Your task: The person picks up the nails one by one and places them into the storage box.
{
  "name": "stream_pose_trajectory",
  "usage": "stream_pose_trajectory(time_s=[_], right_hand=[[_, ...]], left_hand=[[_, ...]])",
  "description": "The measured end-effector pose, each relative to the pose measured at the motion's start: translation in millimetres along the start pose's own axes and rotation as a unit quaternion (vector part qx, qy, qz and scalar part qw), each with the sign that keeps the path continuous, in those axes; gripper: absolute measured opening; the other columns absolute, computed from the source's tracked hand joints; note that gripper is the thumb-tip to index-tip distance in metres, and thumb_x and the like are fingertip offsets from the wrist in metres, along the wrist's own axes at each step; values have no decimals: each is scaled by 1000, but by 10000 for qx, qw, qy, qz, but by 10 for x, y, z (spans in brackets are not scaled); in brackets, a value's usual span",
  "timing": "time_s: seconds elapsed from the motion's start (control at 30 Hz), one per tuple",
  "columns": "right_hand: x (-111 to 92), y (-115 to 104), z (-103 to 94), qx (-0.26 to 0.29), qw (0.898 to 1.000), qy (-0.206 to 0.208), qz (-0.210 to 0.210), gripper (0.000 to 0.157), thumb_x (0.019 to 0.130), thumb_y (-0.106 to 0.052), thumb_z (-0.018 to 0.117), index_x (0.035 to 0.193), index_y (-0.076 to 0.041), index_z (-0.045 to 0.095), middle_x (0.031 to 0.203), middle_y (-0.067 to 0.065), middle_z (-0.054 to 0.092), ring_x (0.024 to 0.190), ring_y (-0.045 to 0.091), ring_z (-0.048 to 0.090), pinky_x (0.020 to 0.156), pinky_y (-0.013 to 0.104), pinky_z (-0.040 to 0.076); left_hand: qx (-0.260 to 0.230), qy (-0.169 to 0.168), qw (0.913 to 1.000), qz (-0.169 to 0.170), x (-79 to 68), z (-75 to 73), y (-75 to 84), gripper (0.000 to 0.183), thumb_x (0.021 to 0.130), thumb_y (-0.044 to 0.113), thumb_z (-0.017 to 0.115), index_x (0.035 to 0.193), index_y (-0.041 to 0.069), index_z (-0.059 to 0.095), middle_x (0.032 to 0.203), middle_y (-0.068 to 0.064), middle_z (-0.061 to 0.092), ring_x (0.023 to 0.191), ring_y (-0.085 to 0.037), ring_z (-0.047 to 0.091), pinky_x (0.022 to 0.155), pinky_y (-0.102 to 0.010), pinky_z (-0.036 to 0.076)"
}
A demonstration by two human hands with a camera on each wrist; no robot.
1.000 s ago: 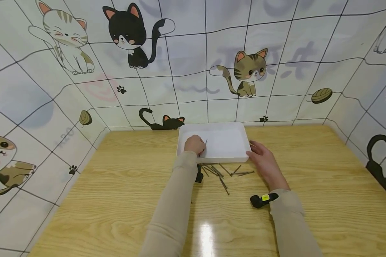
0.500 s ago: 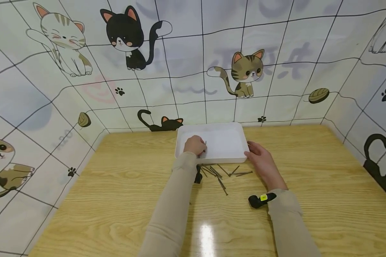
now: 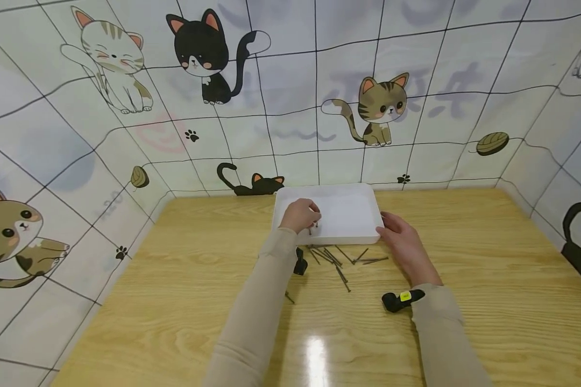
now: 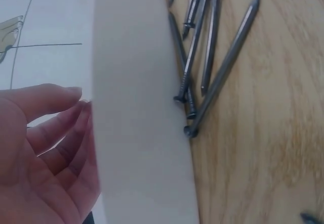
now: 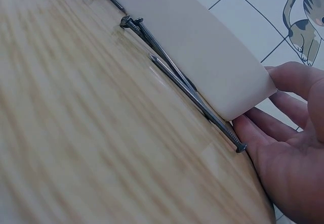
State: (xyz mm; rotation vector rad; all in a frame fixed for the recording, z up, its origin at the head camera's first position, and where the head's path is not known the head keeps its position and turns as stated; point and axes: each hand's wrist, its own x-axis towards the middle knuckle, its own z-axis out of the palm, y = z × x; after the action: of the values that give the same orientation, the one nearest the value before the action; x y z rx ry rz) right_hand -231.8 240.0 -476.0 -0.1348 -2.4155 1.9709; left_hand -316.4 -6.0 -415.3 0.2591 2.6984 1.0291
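Observation:
In the head view, my left hand reaches over the near left part of a white tray. Its fingers are loosely curled beside a few nails in the tray. From the left wrist, the tray wall hides the fingertips of the left hand; no nail shows between thumb and fingers. At the near right corner of the tray, my right hand grips the edge, with thumb and fingers around the corner. Several loose nails lie on the table along the tray's near side.
One nail lies apart, close to the left forearm. The wooden table meets cat-printed cloth walls at the back and sides. Black wrist cameras sit on both wrists.
My left hand has risen slightly, and the nails below its fingers show more plainly. The right hand stays at the tray corner. The head view has shifted slightly.

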Motion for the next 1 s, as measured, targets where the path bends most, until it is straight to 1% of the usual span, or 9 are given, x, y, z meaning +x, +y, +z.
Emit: stream_pose_trajectory(time_s=[0.1,0.2,0.3,0.43,0.57,0.73,0.87,1.0], right_hand=[[-3,8,-13,16,10000,10,11,62,93,-25,55,146,-10,25,147,14,31,133,27,33,107,43,28],[-10,14,-14,18,10000,63,55,63,92,-26,56,145,-11,26,146,15,32,133,28,33,106,43,29],[-21,8,-7,12,10000,57,63,64,92,-28,56,146,-11,25,147,15,31,133,28,32,107,44,28],[-26,-12,2,68,10000,-40,17,64,93,-28,54,146,-10,23,148,14,28,134,28,30,108,45,25],[-24,-26,7,127,9999,-93,30,65,93,-28,54,146,-10,22,149,13,27,135,27,28,109,45,23],[-19,-37,8,96,9999,-65,20,64,93,-29,54,146,-11,24,149,13,28,135,27,29,109,44,24],[-12,-37,4,-40,10000,-6,76,64,93,-32,53,146,-14,24,149,11,27,136,26,28,109,45,23],[-11,-22,0,-19,9999,-25,137,64,93,-32,54,146,-15,24,149,10,27,136,25,28,109,45,23]], left_hand=[[-19,-58,9999,117,-48,-22,31,16,90,21,59,101,11,64,85,-8,69,75,-24,66,55,-25,46],[-55,-60,9995,291,-95,-31,39,18,90,24,58,102,13,64,89,-7,68,79,-25,65,58,-28,46],[-78,23,9989,472,-141,-31,23,20,91,29,57,103,15,65,93,-2,65,81,-23,65,63,-30,47],[-192,117,9970,734,-211,-41,-6,22,92,32,55,105,16,63,96,-3,66,84,-23,64,66,-31,48],[-547,196,9931,1017,-312,-56,-30,23,93,34,52,106,18,63,97,-7,67,85,-26,63,64,-32,48],[-1081,314,9850,1311,-453,-68,-90,26,93,38,52,106,19,64,96,-9,67,85,-27,63,66,-32,48],[-1316,310,9813,1374,-534,-86,-156,32,92,42,52,109,17,63,95,-8,66,84,-26,63,68,-32,49],[-1428,160,9811,1292,-627,-123,-215,35,92,42,52,110,14,63,96,-9,66,85,-27,62,71,-38,50]])
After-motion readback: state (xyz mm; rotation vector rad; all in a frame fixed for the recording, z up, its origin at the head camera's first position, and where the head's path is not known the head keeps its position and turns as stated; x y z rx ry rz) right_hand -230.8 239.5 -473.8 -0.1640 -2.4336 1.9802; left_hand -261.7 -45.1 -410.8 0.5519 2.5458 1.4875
